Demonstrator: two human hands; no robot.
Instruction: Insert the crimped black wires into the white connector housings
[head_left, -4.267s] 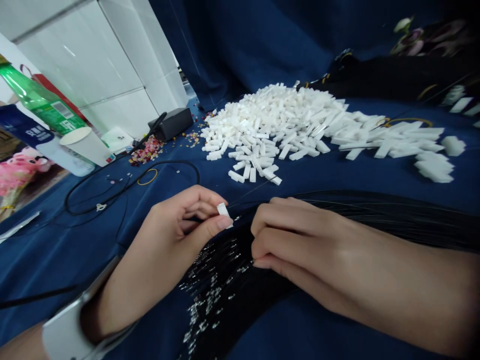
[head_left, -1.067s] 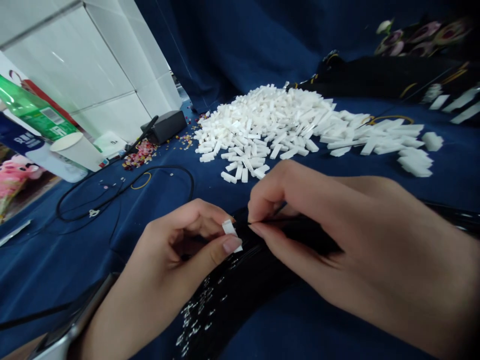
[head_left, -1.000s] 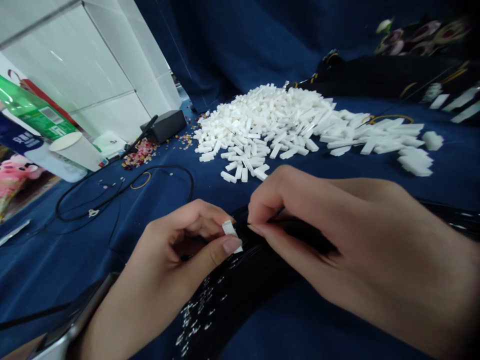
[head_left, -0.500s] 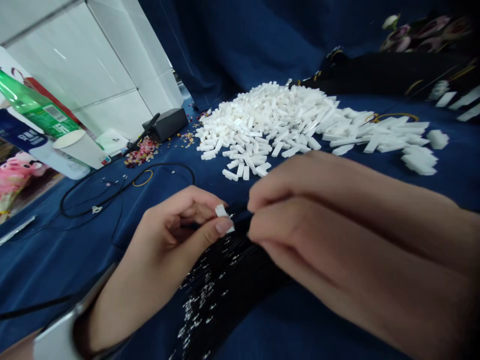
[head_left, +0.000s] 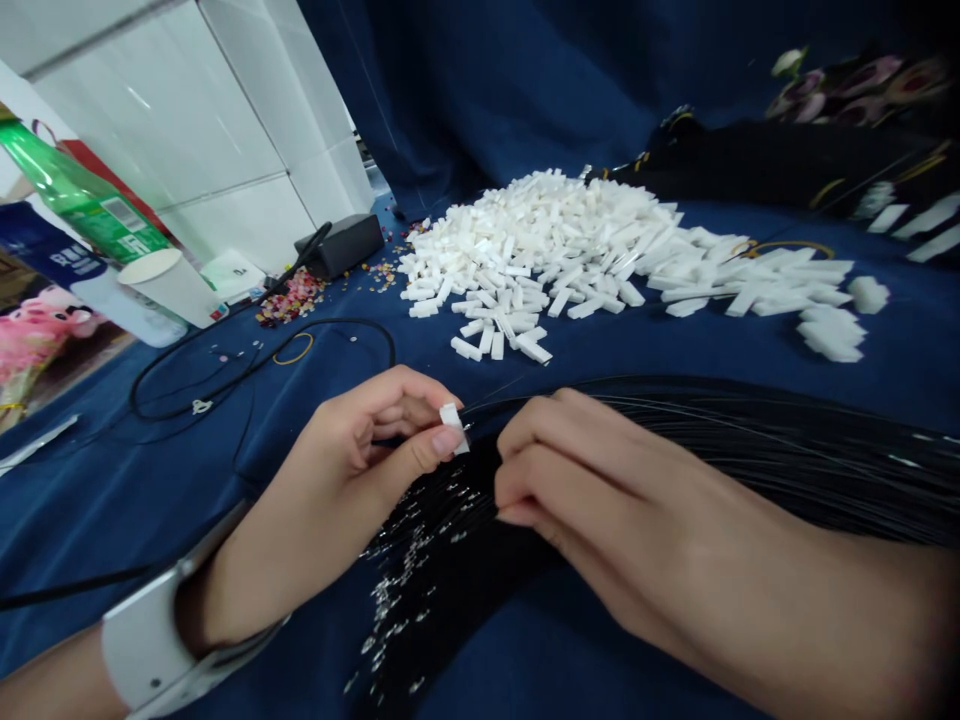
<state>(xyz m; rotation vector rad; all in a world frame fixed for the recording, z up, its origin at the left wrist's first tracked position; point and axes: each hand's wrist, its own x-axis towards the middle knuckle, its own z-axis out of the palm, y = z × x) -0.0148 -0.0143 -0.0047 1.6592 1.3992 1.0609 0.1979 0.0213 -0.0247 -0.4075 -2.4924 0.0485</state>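
Note:
My left hand (head_left: 375, 450) pinches a small white rectangular piece (head_left: 453, 427) between thumb and fingertips. A little glint of metal shows at that piece's right side. Just to the right, my right hand (head_left: 592, 490) has its fingers pressed together in a pinch; whatever lies between them is hidden. Both hands hover over a thick bundle of thin black cords (head_left: 720, 440), which sweeps from lower middle to the right edge. Many small shiny metal ends (head_left: 405, 580) show at its near left end.
Behind my hands is a big heap of white pieces (head_left: 547, 240) on dark blue cloth (head_left: 315, 370). To the left stand a paper cup (head_left: 169, 285), a green bottle (head_left: 90, 200) and a black box (head_left: 345, 245) with a looped cable (head_left: 142, 420). Artificial flowers (head_left: 832, 90) lie at the back right.
My right hand has dropped lower, uncovering the black cords behind it. My left hand stays nearly in place, still pinching the white piece.

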